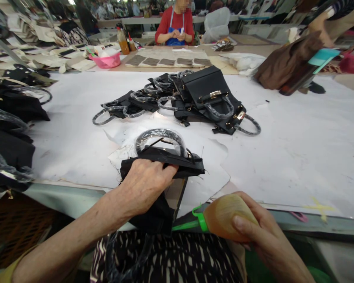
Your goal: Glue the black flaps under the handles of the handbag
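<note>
My left hand [147,181] is closed on the folded top of a black handbag [183,165] at the near edge of the table. The bag's plastic-wrapped handle [162,137] arches up behind my fingers, and the lower part hangs toward my lap. In my right hand [259,224] lies a squeeze bottle [230,216] of amber liquid, tilted sideways. Its green nozzle [185,225] points left, with the tip at the bag's hanging edge. From this angle I cannot tell whether the tip touches the bag.
A pile of black bag parts with wrapped handles [206,94] lies ahead on the white-covered table [297,157]. More black bags [11,145] are stacked at left. Farther off are a pink basin [106,59], a brown bag [289,59] and a person in red [165,25].
</note>
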The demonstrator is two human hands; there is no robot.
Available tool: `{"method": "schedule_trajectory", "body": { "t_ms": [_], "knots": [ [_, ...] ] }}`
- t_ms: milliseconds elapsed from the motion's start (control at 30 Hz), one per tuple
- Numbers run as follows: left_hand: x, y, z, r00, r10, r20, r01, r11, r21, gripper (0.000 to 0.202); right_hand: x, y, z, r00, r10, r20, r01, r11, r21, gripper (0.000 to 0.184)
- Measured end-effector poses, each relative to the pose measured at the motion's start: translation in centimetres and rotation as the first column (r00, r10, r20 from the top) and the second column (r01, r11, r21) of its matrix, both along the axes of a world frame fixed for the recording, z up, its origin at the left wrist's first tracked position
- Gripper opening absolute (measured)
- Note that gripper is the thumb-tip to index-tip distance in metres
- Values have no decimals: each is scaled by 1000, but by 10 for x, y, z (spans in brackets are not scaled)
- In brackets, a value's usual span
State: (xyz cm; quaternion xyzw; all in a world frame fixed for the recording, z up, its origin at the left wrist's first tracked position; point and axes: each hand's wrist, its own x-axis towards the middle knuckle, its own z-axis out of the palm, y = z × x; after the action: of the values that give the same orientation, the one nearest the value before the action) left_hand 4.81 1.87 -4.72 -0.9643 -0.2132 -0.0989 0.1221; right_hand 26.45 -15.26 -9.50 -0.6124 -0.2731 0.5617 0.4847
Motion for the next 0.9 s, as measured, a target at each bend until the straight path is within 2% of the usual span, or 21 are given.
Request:
{"method": "schedule_trajectory", "body": {
  "t_ms": [167,333,900],
  "knots": [
    [2,1,2,1000,2,22,-3,1000,18,20,-6,-5,2,989,-130,-75,122,987,-104,54],
    [1,1,2,1000,7,-7,-7,1000,3,19,-8,-9,-5,963,-235,-129,216,966,-145,55],
    [2,0,0,995,53,-88,-55,998,-16,7,-22,-18,-2,964,-236,-123,218,965,-143,55]
  ]
}}
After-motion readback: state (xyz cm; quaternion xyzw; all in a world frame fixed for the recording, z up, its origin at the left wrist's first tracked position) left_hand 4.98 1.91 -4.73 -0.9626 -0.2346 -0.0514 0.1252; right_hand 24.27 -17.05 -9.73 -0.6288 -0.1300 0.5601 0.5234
